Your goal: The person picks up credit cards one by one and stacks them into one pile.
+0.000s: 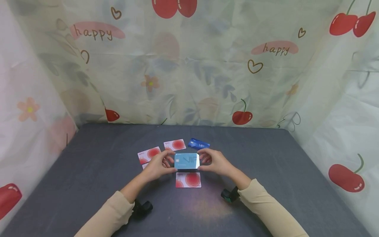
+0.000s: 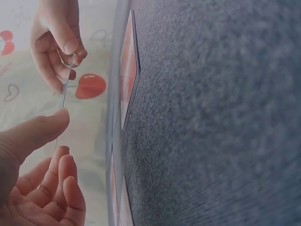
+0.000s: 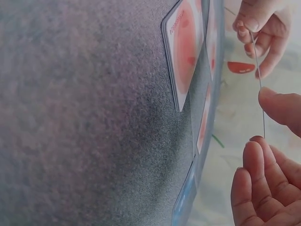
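Observation:
A light-blue card marked VIP [image 1: 186, 161] is held flat-on above the table between both hands. My left hand [image 1: 161, 164] pinches its left edge between thumb and fingers, while my right hand [image 1: 216, 162] pinches the right edge, where light glares off the surface. Both wrist views catch the card [image 3: 263, 113] edge-on as a thin line. Just below it in the head view lies a white card with red circles [image 1: 188, 180]; the right wrist view shows this as a small stack [image 3: 184, 52].
Beyond the hands lie a darker blue VIP card [image 1: 199, 144] and another red-circle card [image 1: 174, 144]. A similar card [image 1: 148, 154] sits behind my left hand, with one more partly hidden below. Patterned curtains [image 1: 189, 82] enclose the dark grey table [image 1: 260, 151].

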Demonstrator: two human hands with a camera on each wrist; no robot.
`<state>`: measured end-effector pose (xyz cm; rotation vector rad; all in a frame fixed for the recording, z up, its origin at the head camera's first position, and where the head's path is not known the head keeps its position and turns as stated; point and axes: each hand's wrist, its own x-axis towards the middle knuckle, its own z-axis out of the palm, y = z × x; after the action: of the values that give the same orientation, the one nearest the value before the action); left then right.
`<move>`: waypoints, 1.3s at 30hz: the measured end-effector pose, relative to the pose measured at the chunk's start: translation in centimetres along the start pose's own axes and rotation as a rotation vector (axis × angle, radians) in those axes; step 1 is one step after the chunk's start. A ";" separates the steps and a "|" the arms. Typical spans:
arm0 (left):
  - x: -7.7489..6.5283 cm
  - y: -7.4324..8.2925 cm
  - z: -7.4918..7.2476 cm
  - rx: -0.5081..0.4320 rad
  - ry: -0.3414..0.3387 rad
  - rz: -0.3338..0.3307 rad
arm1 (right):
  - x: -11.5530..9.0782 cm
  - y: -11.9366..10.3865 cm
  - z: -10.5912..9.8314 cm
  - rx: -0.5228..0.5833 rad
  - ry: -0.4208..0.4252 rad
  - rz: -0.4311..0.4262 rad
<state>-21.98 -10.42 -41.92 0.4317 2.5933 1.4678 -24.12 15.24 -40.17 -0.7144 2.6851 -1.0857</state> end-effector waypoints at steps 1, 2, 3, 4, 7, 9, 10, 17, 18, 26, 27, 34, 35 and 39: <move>-0.1 0.0 0.0 0.000 0.000 0.002 | 0.0 0.0 0.0 0.003 -0.002 0.005; -0.1 0.0 0.1 0.000 -0.001 0.003 | -0.1 0.0 0.0 0.001 -0.004 0.002; -0.1 0.0 0.1 0.002 0.000 0.004 | -0.1 -0.1 0.0 0.002 -0.007 -0.001; -0.2 0.0 0.1 0.004 0.000 0.007 | -0.1 0.0 0.0 0.002 -0.009 -0.005; -0.2 -0.1 0.2 0.007 0.002 0.021 | -0.3 0.0 0.1 0.003 -0.012 -0.014; -0.3 -0.1 0.3 0.011 0.003 0.033 | -0.4 0.2 0.1 0.005 -0.014 -0.019; -0.3 -0.1 0.3 0.014 0.003 0.038 | -0.4 0.2 0.1 0.006 -0.014 -0.019; -0.4 -0.2 0.6 0.022 0.004 0.039 | -0.7 0.3 0.2 0.012 -0.024 -0.022; -0.4 -0.2 0.6 0.026 0.002 0.040 | -0.8 0.3 0.2 0.013 -0.026 -0.021; -0.9 -0.2 0.8 0.031 -0.001 0.057 | -1.0 0.7 0.6 0.014 -0.037 -0.011; -0.9 -0.2 0.8 0.031 -0.004 0.055 | -1.1 0.7 0.6 0.012 -0.035 -0.010; -1.1 -0.2 1.0 0.044 -0.023 0.037 | -1.4 0.7 0.9 0.007 -0.035 -0.005; -1.2 -0.2 1.0 0.047 -0.024 0.035 | -1.4 0.7 1.0 0.007 -0.037 -0.003; -1.3 -0.2 1.1 0.058 -0.023 0.034 | -1.6 0.8 1.1 0.000 -0.040 -0.002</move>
<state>-20.54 -10.00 -42.73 0.4992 2.6283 1.3924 -22.67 15.81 -41.60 -0.7316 2.6514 -1.0603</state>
